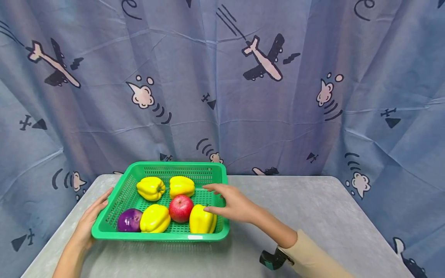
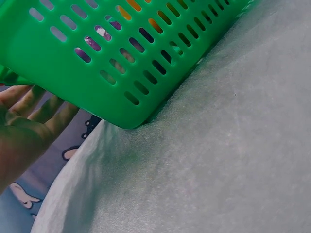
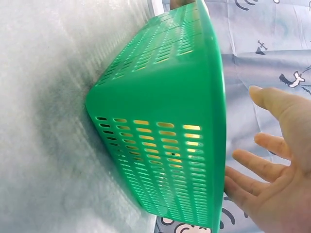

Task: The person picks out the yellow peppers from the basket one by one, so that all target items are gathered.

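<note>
A green slotted plastic basket (image 1: 104,234) rests on the left half of the table. In it lie several yellow bell peppers (image 1: 155,218), a red apple-like fruit (image 1: 181,208) and a glossy purple round piece of produce (image 1: 129,220). My left hand (image 1: 89,222) touches the basket's left side, its fingers extended along the outer wall under the rim; the left wrist view shows the fingers (image 2: 46,108) there. Over the right rim hovers my right hand (image 1: 233,202), fingers spread and nothing held, near the front right pepper (image 1: 202,220). In the right wrist view the fingers (image 3: 262,165) lie beside the rim.
A grey table (image 1: 299,208) extends to the right of the basket. Behind it hangs a blue curtain (image 1: 194,77) printed with airplanes. A dark device (image 1: 274,259) is strapped at the right wrist, below the beige sleeve (image 1: 309,255).
</note>
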A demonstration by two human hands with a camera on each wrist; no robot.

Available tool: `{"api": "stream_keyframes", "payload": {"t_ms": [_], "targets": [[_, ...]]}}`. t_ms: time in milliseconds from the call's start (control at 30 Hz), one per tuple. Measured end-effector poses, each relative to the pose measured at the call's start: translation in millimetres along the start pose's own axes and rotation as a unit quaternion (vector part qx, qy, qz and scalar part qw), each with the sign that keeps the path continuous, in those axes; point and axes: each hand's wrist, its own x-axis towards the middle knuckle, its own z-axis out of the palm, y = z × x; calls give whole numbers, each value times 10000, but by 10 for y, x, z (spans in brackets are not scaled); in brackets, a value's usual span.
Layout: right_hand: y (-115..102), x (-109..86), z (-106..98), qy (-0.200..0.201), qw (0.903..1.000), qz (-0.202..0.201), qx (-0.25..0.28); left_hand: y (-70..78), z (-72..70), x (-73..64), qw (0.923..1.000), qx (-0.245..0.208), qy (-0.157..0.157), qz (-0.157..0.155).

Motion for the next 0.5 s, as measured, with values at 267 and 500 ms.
{"api": "stream_keyframes", "payload": {"t_ms": [267, 500], "targets": [[27, 142, 38, -498, 9960, 128, 730, 2, 11, -7, 10000, -80, 4, -19], [-1, 272, 59, -821, 9916, 463, 890, 10, 16, -4, 10000, -25, 54, -57]]}}
